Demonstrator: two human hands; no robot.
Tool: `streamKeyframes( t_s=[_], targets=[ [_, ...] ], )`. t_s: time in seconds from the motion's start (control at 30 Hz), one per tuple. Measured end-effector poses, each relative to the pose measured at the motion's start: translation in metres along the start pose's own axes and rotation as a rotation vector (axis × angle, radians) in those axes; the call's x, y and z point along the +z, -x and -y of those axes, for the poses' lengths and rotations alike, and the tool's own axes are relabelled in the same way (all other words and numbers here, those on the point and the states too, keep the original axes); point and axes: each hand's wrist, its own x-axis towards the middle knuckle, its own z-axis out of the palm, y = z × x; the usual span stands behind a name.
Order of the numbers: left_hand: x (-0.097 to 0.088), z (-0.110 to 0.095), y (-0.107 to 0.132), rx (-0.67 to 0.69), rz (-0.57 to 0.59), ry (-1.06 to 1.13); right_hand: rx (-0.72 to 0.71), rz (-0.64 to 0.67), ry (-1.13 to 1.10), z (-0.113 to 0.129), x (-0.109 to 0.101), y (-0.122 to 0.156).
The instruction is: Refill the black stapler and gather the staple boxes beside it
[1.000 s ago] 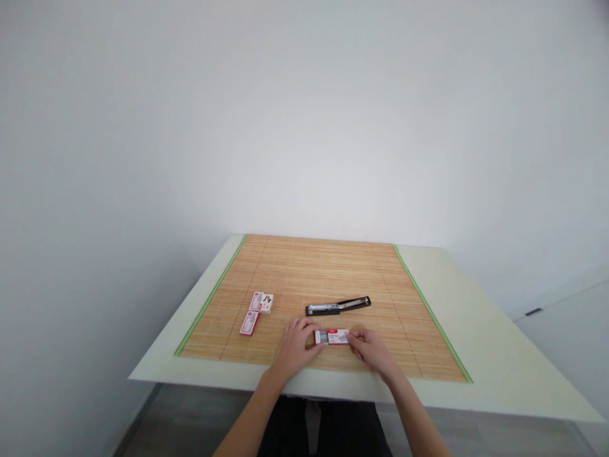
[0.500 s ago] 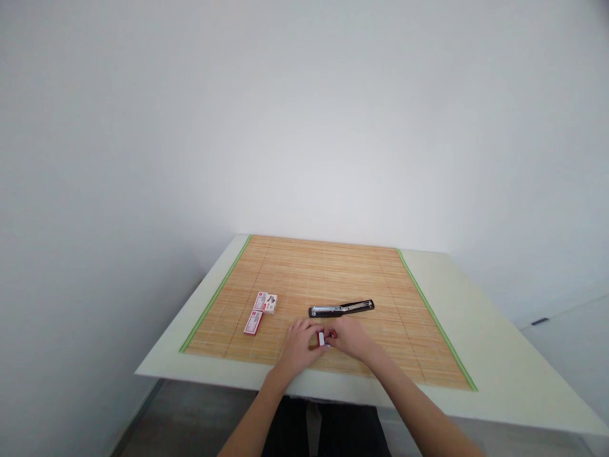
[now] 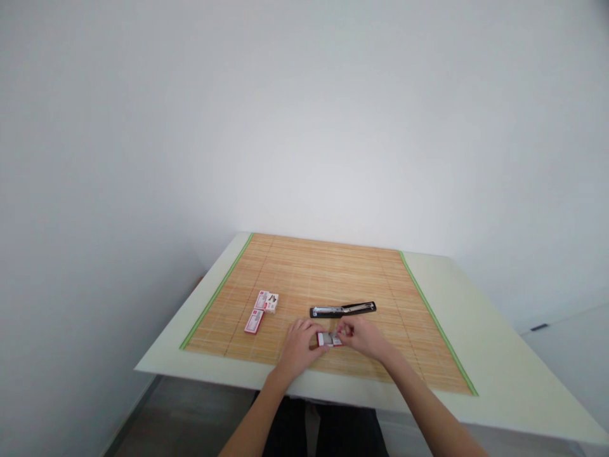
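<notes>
A small red and white staple box (image 3: 329,339) lies on the bamboo mat (image 3: 328,273) near the table's front edge. My left hand (image 3: 299,346) grips its left end with curled fingers. My right hand (image 3: 364,335) pinches at the box's top right; whether it holds a strip of staples I cannot make out. Just behind my hands lies a black stapler (image 3: 342,310), swung open flat with its metal rail showing.
Two more red and white staple boxes (image 3: 266,301) (image 3: 254,321) lie on the mat to the left. The mat has green edges and sits on a pale table (image 3: 495,343). A plain white wall rises behind the table.
A second ago both hands held the box by its ends. My right hand then slid left over it and now pinches at its top right. The stapler and side boxes stayed put.
</notes>
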Motion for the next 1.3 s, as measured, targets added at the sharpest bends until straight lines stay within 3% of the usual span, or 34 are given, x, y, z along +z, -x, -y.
streamKeyframes(
  t_s=[0.33, 0.53, 0.8, 1.07, 1.3],
  targets=[
    [0.001, 0.0, 0.002, -0.01, -0.035, -0.012, 0.11, -0.109, -0.131, -0.033, 0.004, 0.03],
    [-0.003, -0.01, 0.001, -0.005, -0.004, -0.017, 0.103, -0.049, -0.227, -0.046, 0.011, 0.039],
    [0.006, -0.018, -0.001, 0.033, 0.01, 0.006, 0.06, -0.049, -0.21, -0.035, 0.02, 0.033],
    [0.004, 0.012, -0.016, -0.186, -0.272, 0.058, 0.032, -0.108, -0.2, -0.007, 0.018, 0.029],
    [0.004, 0.022, -0.04, -0.148, -0.189, -0.086, 0.019, -0.091, -0.121, 0.013, 0.02, 0.014]
  ],
)
